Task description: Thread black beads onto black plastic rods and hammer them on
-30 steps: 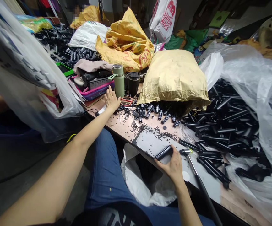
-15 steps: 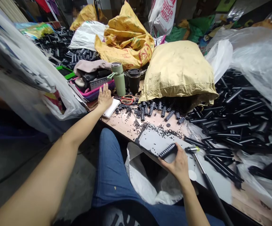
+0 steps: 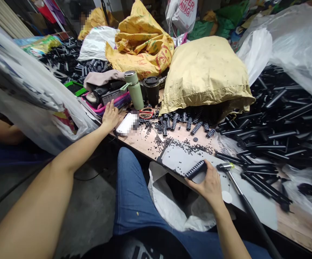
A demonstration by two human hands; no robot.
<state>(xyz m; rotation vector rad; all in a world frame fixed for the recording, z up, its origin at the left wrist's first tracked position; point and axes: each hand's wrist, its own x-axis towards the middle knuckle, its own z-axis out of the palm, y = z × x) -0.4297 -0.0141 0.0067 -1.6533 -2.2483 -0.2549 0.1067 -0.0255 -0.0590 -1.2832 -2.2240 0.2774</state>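
Since the earlier frame, the left hand [image 3: 110, 116] has slid leftward off the white phone [image 3: 127, 125], which now lies uncovered on the desk [image 3: 145, 142] just beside it; its fingers are spread flat. The right hand [image 3: 209, 185] grips a black ribbed roller [image 3: 196, 169] over the grey sheet [image 3: 177, 158], near the hammer [image 3: 224, 166]

Ribbed black part and white phone on the cluttered table

The ribbed black part [image 3: 196, 169] lies tilted on a grey sheet at 5 o'clock, fingers on it; the white phone [image 3: 126, 124] lies flat near the table's edge at 9 o'clock, just beside the other hand
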